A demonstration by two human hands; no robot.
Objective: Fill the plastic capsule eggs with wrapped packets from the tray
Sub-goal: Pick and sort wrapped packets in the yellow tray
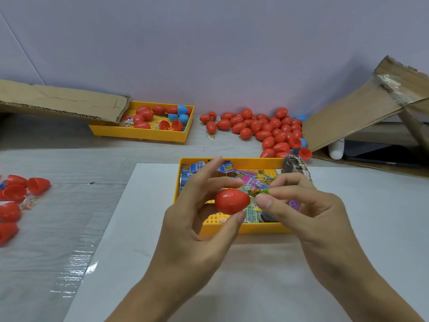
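The left hand (197, 205) holds a glossy red plastic capsule egg half (232, 201) in a thumb-and-finger grip above the yellow plastic tray (243, 228) of bright printed wrapped packets (246, 180), mid-counter. The right hand (301, 205) pinches a green-and-orange wrapped packet (261, 191) at the egg's mouth.

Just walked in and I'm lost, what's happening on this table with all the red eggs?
A person is filling plastic capsule eggs. The left hand holds a red egg over the near yellow tray of wrapped packets, while the right hand pinches a small green packet at the egg's end. A pile of red eggs lies behind the tray, open red halves sit far left, and a second yellow tray holds more eggs.
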